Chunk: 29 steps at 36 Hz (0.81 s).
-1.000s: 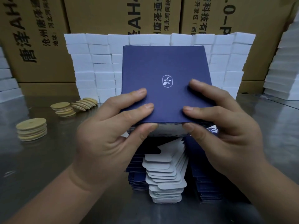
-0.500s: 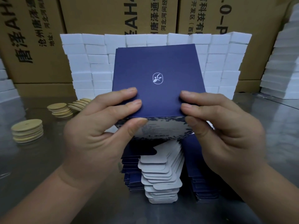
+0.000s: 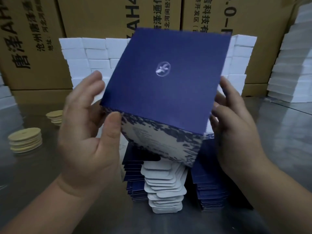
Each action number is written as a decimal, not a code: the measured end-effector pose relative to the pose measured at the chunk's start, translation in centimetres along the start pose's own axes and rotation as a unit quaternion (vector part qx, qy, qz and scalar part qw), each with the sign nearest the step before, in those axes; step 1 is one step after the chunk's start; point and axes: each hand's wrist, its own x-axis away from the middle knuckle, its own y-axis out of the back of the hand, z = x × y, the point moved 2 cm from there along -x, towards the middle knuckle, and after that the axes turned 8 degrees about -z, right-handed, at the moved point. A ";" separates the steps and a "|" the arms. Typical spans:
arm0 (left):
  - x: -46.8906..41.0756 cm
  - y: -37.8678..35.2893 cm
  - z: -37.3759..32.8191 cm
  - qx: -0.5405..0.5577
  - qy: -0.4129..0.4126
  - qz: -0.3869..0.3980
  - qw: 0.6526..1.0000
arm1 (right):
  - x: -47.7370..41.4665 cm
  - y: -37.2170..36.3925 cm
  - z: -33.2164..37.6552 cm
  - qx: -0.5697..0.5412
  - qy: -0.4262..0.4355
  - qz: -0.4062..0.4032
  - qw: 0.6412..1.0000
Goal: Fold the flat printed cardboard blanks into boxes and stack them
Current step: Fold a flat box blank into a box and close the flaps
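Note:
A folded navy box with a small white logo on its top face is held up, tilted and turned clockwise, above the pile of flat blanks. Its near face carries a blue-and-grey printed pattern. My left hand grips the box's left side, thumb on the lower left corner of the patterned face, fingers blurred behind the left edge. My right hand holds the right side with its fingers curled along that edge. The blanks lie stacked on the metal table, white tabs toward me.
A wall of white blocks stands behind the box, in front of large brown cartons. More white blocks are piled at the right. Stacks of yellow discs and further discs sit at the left.
The box has been lifted and turned clockwise. Both hands slid from its top face out to its left and right sides, and the patterned near face now shows fully.

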 end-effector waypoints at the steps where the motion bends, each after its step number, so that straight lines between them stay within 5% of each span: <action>1: 0.0 -0.1 0.0 0.011 0.043 0.001 0.999 | 0.0 -0.1 0.0 -0.020 -0.008 0.000 1.000; 8: 0.4 -0.4 -0.2 -0.184 0.204 -0.010 0.961 | 0.5 -0.4 -0.2 0.085 0.028 -0.011 0.996; 12: 0.5 -1.1 -0.7 -0.032 0.347 -0.014 0.937 | 0.8 -0.3 0.1 0.145 0.063 -0.039 0.987; 17: 0.7 -1.4 -0.1 0.078 0.420 0.009 0.904 | 1.4 -0.9 0.2 0.113 0.082 0.007 0.990; 22: 1.2 -1.3 0.2 -0.053 0.396 0.035 0.916 | 1.5 -0.8 -0.3 0.167 0.106 -0.051 0.979; 29: 1.0 -1.1 -0.6 -0.172 0.261 0.023 0.950 | 0.5 0.0 -1.5 0.216 -0.041 -0.019 0.975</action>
